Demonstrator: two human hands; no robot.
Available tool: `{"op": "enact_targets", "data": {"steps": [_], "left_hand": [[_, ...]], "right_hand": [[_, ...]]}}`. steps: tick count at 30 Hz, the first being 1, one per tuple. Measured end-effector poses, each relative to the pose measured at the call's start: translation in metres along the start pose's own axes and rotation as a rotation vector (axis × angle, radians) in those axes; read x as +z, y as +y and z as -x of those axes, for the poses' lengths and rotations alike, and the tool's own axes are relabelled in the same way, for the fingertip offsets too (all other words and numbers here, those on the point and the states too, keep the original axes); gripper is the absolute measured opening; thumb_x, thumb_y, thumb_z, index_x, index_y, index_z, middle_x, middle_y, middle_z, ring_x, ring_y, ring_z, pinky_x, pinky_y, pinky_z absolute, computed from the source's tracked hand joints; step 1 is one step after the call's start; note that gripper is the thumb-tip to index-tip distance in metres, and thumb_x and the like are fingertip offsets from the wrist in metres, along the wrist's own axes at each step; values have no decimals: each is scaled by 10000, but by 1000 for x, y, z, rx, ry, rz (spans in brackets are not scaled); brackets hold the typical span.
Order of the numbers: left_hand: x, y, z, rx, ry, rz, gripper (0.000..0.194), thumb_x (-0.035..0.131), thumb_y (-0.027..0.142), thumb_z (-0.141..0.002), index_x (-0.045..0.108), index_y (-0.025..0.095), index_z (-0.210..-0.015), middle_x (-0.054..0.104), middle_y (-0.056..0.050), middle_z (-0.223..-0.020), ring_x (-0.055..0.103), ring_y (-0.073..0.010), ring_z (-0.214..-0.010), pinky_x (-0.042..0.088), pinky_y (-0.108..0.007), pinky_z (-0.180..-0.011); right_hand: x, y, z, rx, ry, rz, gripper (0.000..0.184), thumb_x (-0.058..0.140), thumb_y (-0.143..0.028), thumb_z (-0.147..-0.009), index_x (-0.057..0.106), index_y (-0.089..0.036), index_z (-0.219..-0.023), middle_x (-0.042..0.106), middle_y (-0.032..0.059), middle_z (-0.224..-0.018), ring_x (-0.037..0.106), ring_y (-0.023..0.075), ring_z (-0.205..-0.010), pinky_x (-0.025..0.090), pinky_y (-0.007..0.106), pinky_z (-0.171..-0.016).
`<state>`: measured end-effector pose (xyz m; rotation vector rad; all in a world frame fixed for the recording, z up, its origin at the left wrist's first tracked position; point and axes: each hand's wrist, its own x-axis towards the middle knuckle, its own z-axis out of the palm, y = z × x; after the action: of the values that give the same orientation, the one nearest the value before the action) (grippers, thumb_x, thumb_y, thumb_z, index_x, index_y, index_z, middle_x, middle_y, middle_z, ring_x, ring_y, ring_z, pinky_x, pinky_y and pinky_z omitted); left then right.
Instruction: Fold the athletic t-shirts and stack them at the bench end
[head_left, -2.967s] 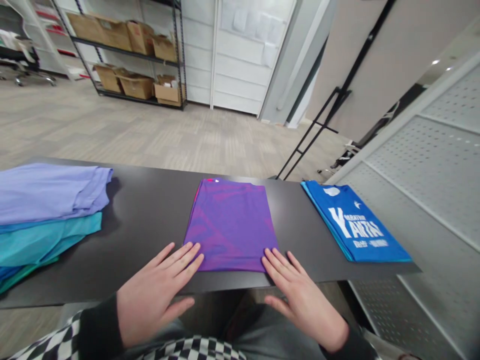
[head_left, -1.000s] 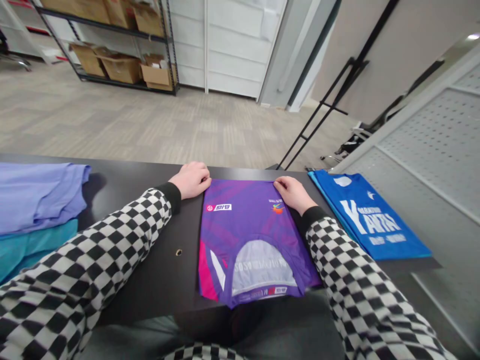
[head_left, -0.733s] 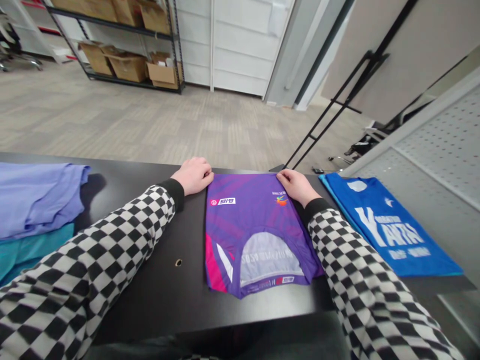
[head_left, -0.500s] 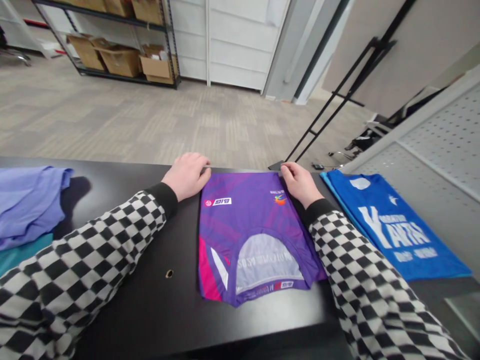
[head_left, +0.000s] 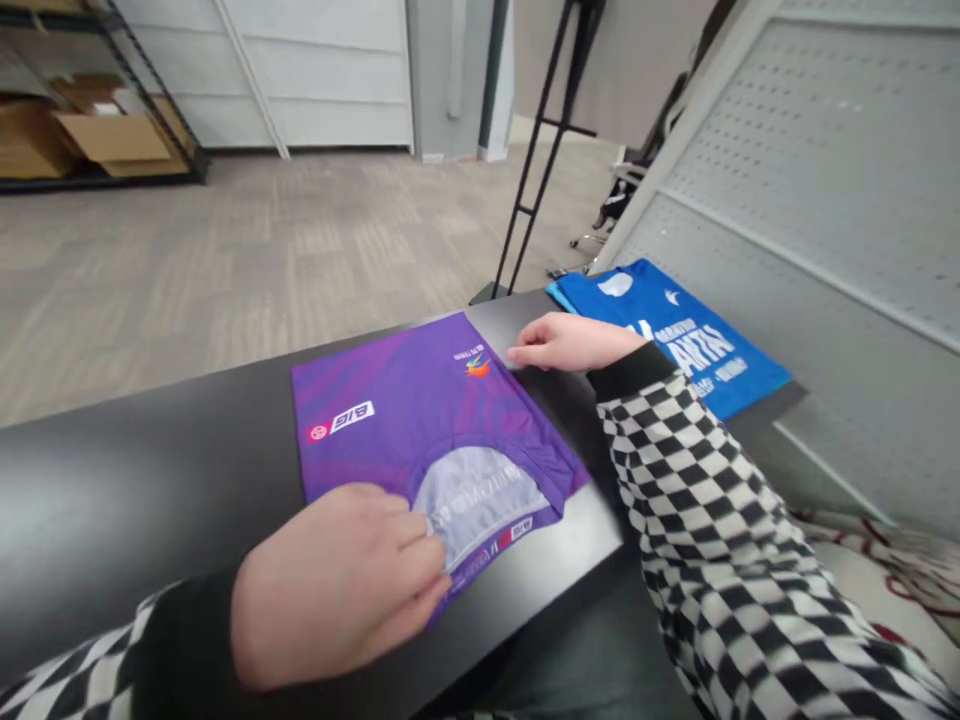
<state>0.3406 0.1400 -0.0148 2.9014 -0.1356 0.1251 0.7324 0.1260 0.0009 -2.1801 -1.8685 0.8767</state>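
A folded purple jersey with a grey inner neck and small logos lies on the black table, its collar towards me. My left hand is over the jersey's near left part, fingers curled together at the collar's edge. It covers the jersey's near left corner, and its fingertips are partly hidden. Beside the far right edge of the jersey is my right hand, palm down with fingers loosely stretched and thumb a little apart. Its fingertips are at or very close to the fabric edge, with nothing visible in them.
Folded blue shirts with white lettering lie at the table's right end, partly behind my right arm. A grey perforated panel stands on the right. Beyond the black table are a black metal stand and shelves with cardboard boxes.
My left hand has come from the jersey's far left corner to its near collar. My right hand stays by the far right edge. The view has turned right.
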Motion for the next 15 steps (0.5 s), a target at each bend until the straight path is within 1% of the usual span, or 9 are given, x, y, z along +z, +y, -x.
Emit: {"op": "enact_targets", "data": {"steps": [2,4,5,7,9,11,12,14,15], "left_hand": [[-3,15,-5,33,-30,55,246,637,378,-1053,625,294,-822,723,-14,-711,678,-238,-605,447,-453,-579],[-11,20,-17,30,-72,107,238,612,356,-1077,638,297,-848,735,-5,-734,693,-240,-614,443,-451,-577],[-16,18,-28,20,-89,128,238,592,357,-1098,654,298,-876,746,-5,-766,706,-241,-641,453,-446,-592],[-26,8,-56,-3,-97,151,226,557,372,-1134,705,299,-980,776,-19,-878,744,-247,-763,503,-428,-667],[-30,-6,-92,15,-81,145,222,536,360,-1150,746,289,-1131,791,-48,-1040,761,-262,-950,559,-416,-812],[-26,-19,-127,76,-78,125,250,527,295,-1147,757,264,-1239,779,-76,-1166,741,-272,-1094,573,-421,-958],[-22,-25,-142,107,-87,111,263,525,261,-1139,760,253,-1258,771,-86,-1197,730,-274,-1131,567,-427,-1010],[-10,-32,-166,157,-116,79,263,536,226,-1125,770,238,-1245,764,-94,-1198,717,-274,-1144,554,-440,-1059],[-4,-35,-173,169,-132,64,251,546,227,-1121,774,235,-1225,763,-93,-1181,713,-275,-1136,549,-445,-1065]], "right_hand": [[1,2,6,-13,-75,-49,479,699,-684,-984,790,-224,-892,692,6,-715,582,169,-650,392,317,-619],[4,5,6,-30,-85,-71,456,725,-667,-977,787,-224,-890,696,4,-717,586,167,-650,402,311,-623],[6,7,4,-29,-79,-78,448,740,-659,-971,780,-223,-876,697,3,-715,583,164,-643,403,310,-622],[9,11,0,-12,-70,-95,440,769,-649,-958,767,-221,-851,697,2,-705,569,157,-613,399,311,-611],[12,16,-5,3,-68,-131,432,782,-643,-954,766,-221,-865,692,-2,-691,549,148,-576,392,311,-590],[13,20,-7,5,-54,-181,415,780,-628,-964,761,-220,-891,688,-9,-682,531,138,-543,387,306,-568],[13,21,-7,3,-43,-206,402,771,-612,-977,753,-218,-897,687,-13,-680,525,132,-530,384,302,-557],[13,23,-7,-1,-21,-249,368,739,-563,-1015,733,-214,-899,680,-22,-674,512,120,-506,374,292,-534],[13,23,-6,-1,-15,-263,349,726,-535,-1032,726,-211,-902,676,-25,-673,507,114,-497,367,287,-522]]}}
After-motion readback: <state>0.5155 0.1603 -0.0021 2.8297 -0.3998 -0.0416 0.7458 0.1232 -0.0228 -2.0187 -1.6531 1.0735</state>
